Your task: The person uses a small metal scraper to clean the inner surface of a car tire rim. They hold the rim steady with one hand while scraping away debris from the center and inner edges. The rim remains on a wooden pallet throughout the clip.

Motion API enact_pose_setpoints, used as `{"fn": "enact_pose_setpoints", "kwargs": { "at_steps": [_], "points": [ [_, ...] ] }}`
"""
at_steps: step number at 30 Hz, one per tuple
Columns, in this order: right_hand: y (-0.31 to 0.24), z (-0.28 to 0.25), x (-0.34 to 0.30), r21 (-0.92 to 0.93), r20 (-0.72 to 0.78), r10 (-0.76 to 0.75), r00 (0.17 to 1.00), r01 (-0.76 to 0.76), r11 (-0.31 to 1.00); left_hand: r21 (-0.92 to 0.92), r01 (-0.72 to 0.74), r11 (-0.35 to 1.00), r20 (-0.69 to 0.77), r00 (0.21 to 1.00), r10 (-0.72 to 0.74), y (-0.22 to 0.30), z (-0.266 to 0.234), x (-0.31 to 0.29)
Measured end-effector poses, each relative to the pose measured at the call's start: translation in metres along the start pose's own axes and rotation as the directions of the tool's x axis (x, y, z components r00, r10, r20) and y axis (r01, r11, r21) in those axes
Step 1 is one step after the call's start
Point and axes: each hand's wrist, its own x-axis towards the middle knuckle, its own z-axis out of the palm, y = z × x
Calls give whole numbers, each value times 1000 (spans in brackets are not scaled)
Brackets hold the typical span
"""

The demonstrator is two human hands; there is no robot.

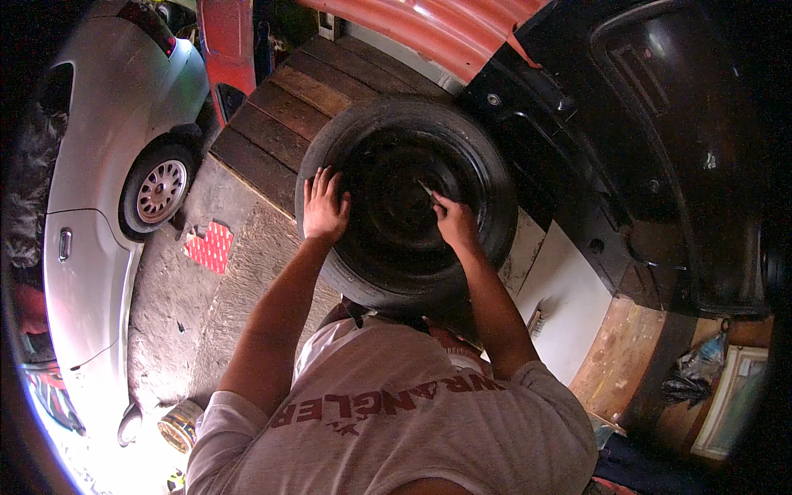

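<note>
A black car wheel (388,272) with its tyre lies flat in front of me, and its dark steel rim (388,219) faces up. My left hand (326,208) rests on the tyre's left side, fingers stretched out over the sidewall and towards the rim edge. Over the right part of the rim, my right hand (454,220) is closed round a slim, light-coloured pointed tool (426,189). The tool's tip points up and left, towards the middle of the rim. Its exact kind is too small to make out.
Dark wooden planks (285,107) lie beneath and beyond the wheel. A silver car (99,190) stands at the left, near a red patterned piece (210,247) on the floor. Black body panels (660,148) rise at the right, above a white board (569,297). A tin (178,425) stands lower left.
</note>
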Motion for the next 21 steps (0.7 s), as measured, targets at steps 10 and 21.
{"fn": "enact_pose_setpoints", "kwargs": {
  "at_steps": [10, 21],
  "points": [
    [5, 12, 17, -38, -81, -27, 996, 24, 999, -33, -15, 999, -5, 1000, 15, 2, 2, 1],
    [24, 20, 0, 62, -156, 89, 984, -80, 995, -36, -27, 999, -27, 999, 26, 0, 1, -1]
  ]
}}
